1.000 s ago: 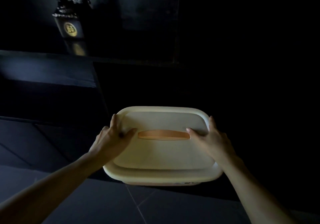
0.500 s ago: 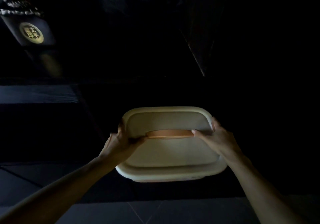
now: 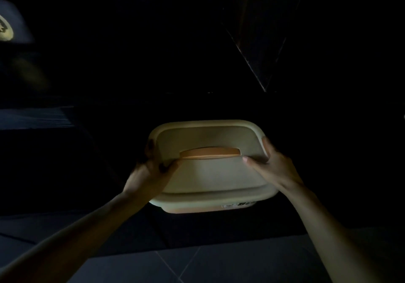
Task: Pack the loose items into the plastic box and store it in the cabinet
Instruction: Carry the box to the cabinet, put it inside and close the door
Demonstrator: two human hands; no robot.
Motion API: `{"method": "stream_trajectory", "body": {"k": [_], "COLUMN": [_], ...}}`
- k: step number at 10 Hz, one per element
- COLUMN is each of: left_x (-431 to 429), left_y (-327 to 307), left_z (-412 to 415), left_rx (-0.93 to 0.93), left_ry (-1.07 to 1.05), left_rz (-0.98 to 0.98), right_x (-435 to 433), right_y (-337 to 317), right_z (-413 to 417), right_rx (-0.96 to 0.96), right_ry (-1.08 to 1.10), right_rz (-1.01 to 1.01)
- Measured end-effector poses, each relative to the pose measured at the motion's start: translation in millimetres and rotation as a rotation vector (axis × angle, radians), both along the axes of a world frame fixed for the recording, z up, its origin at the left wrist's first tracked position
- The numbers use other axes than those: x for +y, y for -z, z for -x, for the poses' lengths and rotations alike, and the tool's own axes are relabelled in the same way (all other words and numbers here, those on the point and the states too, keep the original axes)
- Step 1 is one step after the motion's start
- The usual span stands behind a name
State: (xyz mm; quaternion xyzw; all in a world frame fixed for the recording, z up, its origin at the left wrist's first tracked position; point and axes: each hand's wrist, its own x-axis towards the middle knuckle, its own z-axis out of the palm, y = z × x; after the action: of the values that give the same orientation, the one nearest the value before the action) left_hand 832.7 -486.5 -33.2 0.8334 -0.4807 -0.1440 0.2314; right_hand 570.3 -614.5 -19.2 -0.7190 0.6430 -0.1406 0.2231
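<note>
The cream plastic box (image 3: 210, 173) with its lid on and an orange handle (image 3: 209, 153) across the top is in the middle of the view, in front of a very dark cabinet opening (image 3: 197, 74). My left hand (image 3: 151, 171) grips the box's left edge, thumb on the lid. My right hand (image 3: 271, 164) grips the right edge, thumb resting on the lid beside the handle. The box's contents are hidden by the lid.
A dark jar with a round gold emblem (image 3: 6, 31) shows blurred at the far left. A thin bright edge of a panel (image 3: 252, 63) slants at the upper right. Grey tiled floor (image 3: 197, 265) lies below.
The box has moved further forward toward the dark opening, and the view has shifted so the jar slid off to the left. Both hands keep the same grip.
</note>
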Motion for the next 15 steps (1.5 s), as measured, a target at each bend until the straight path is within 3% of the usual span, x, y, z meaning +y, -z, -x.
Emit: {"method": "stream_trajectory", "body": {"k": [1, 3, 7, 8, 10, 12, 13, 15], "left_x": [18, 25, 0, -4, 4, 38, 75, 145], "left_y": [-6, -7, -3, 0, -10, -11, -6, 8], "left_z": [9, 18, 5, 4, 16, 19, 22, -7], "left_rx": [0.011, -0.005, -0.012, 0.063, 0.063, -0.199, -0.254, -0.323], "left_ry": [0.091, 0.07, 0.116, 0.071, 0.024, 0.137, 0.235, 0.349], "left_rz": [-0.009, 0.041, -0.01, 0.175, 0.154, -0.021, 0.047, 0.022], "right_x": [18, 29, 2, -4, -7, 19, 52, 145], "right_y": [8, 18, 15, 15, 15, 11, 11, 21], "right_z": [6, 8, 0, -3, -4, -4, -7, -32], "right_rx": [0.014, -0.214, -0.168, -0.155, -0.064, -0.006, 0.022, -0.024], "right_ry": [-0.008, 0.011, -0.035, -0.036, -0.059, -0.087, -0.111, -0.289], "right_rz": [0.102, 0.181, 0.154, 0.152, 0.143, 0.285, 0.341, 0.639]}}
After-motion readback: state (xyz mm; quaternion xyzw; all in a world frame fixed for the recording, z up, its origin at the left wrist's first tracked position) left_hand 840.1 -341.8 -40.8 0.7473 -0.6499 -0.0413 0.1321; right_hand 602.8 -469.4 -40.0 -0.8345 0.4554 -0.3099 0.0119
